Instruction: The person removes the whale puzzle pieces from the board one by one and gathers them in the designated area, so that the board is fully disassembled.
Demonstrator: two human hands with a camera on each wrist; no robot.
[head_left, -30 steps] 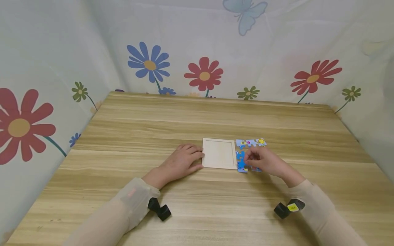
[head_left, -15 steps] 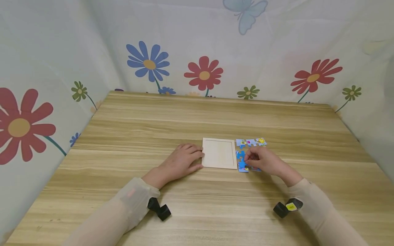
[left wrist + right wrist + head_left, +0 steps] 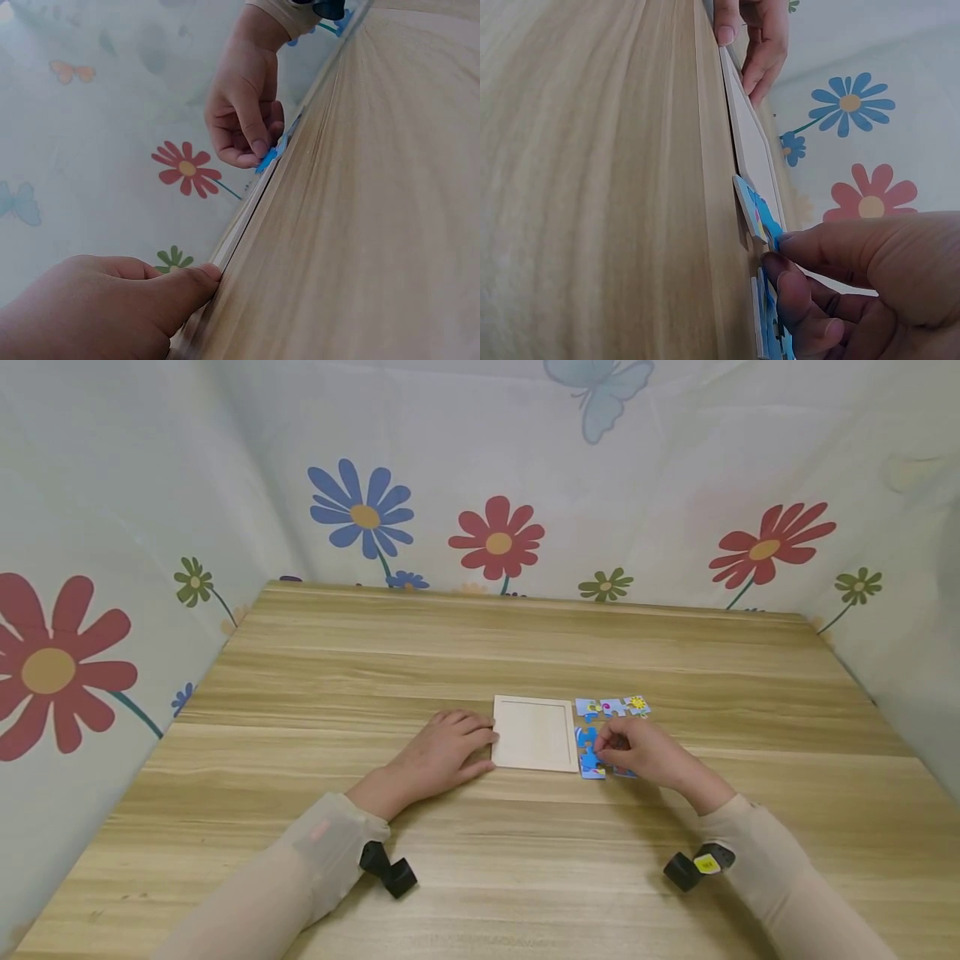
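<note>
My right hand point(image 3: 641, 750) pinches a blue jigsaw puzzle piece point(image 3: 751, 210) between thumb and index finger. In the right wrist view that piece is tilted, one edge raised by the wooden frame. Other puzzle pieces point(image 3: 587, 737) lie beside and under this hand, partly hidden by it. My left hand point(image 3: 450, 750) rests flat at the left edge of a square, light wooden puzzle frame point(image 3: 534, 770), its fingertips touching the rim. The frame's recessed middle shows bare wood. In the left wrist view the thumb point(image 3: 199, 279) lies along the frame's edge.
Along the top right of the frame lies a row of light blue puzzle pieces point(image 3: 613, 707), one with a yellow sun. All of it rests on a wood-grain table point(image 3: 450, 877). A flower-printed cloth point(image 3: 427, 435) hangs behind and at the sides.
The puzzle piece at my right fingertips has shifted slightly right, and the right wrist has edged a little left. My left hand and the frame stay in place.
</note>
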